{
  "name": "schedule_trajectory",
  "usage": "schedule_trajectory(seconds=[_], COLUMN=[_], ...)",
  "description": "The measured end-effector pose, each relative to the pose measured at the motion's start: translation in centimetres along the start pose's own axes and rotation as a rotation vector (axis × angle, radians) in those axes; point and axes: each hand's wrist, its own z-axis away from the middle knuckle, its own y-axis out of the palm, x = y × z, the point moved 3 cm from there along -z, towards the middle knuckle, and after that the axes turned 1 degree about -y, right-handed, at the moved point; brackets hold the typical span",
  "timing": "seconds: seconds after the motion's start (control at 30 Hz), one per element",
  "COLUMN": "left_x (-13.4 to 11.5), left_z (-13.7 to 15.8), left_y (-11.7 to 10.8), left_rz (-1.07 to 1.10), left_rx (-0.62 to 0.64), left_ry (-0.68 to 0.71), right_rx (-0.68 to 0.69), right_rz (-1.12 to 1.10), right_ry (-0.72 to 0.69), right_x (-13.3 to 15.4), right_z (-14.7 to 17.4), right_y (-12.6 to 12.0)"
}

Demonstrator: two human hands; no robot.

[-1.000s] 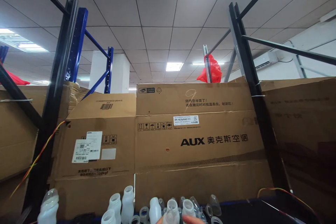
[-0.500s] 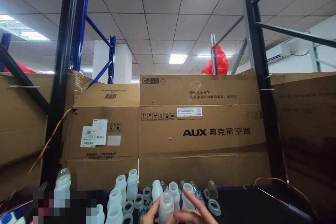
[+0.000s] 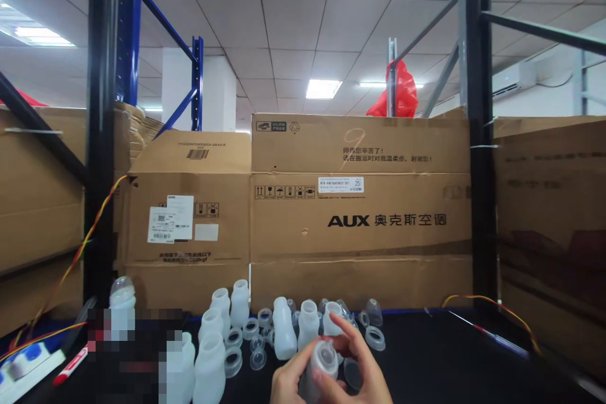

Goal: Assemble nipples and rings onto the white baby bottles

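A frosted baby bottle (image 3: 312, 385) stands nearly upright at the bottom middle, with a translucent ring and a clear piece on its mouth. My left hand (image 3: 288, 380) is closed round its left side. My right hand (image 3: 363, 363) grips the top from the right, thumb on the ring and index finger raised and bent. Behind my hands are open frosted bottles (image 3: 308, 323), one bottle (image 3: 284, 328) with its closed end up, and clear caps (image 3: 374, 312). Left of them stand more open bottles (image 3: 209, 366) beside loose translucent rings (image 3: 233, 361). Another ring (image 3: 375, 338) lies to the right.
A capped bottle (image 3: 122, 297) stands at the left. Nearby are a red marker (image 3: 71, 366) and a white power strip (image 3: 35, 366). Cardboard panels (image 3: 360, 284) wall off the black table's back, between dark rack posts (image 3: 483, 202). A pixelated patch hides part of the left side.
The view has tilted down, showing more of the table. My right hand has come from a blurred, reaching pose to close on the top of the bottle, where the ring now shows clearly.
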Motion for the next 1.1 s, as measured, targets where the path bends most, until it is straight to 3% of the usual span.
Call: schedule_trajectory(seconds=[0.17, 0.27, 0.33, 0.4, 0.47, 0.57, 0.7, 0.83, 0.93, 1.1], left_x=[-0.8, -2.3, -3.3, -4.0, -4.2, -4.2, -4.9, -5.6, -5.2, -3.9], left_z=[-0.3, -0.5, -0.6, -0.5, -0.3, -0.3, -0.5, -0.3, 0.0, -0.2], left_y=[-0.7, -1.1, -1.1, -1.1, -1.1, -1.2, -1.1, -0.9, -0.8, -0.9], left_rz=[-0.034, -0.001, 0.047, 0.148, 0.266, 0.290, 0.109, -0.038, -0.065, -0.016], left_rx=[-0.095, 0.052, 0.213, 0.354, 0.423, 0.409, 0.326, 0.125, 0.011, 0.115], left_ry=[-0.008, 0.020, 0.020, -0.046, -0.147, -0.201, -0.082, -0.032, -0.058, -0.138], right_rx=[-0.076, -0.001, 0.133, 0.278, 0.341, 0.320, 0.195, 0.007, -0.031, -0.004], right_rz=[0.056, 0.112, 0.115, 0.068, 0.023, -0.001, -0.030, -0.045, -0.041, 0.120], right_ry=[-0.135, -0.150, -0.183, -0.243, -0.277, -0.202, -0.052, -0.014, -0.007, -0.138], right_x=[0.8, 1.8, 2.7, 3.6, 4.1, 3.9, 3.0, 2.1, 1.5, 1.3], right_z=[0.5, 0.5, 0.3, 0.3, 0.4, 0.6, 0.7, 0.6, 0.6, 1.0], right_y=[0.2, -0.6, -1.3, -1.7, -2.0, -1.8, -0.7, 0.2, 0.6, 0.8])
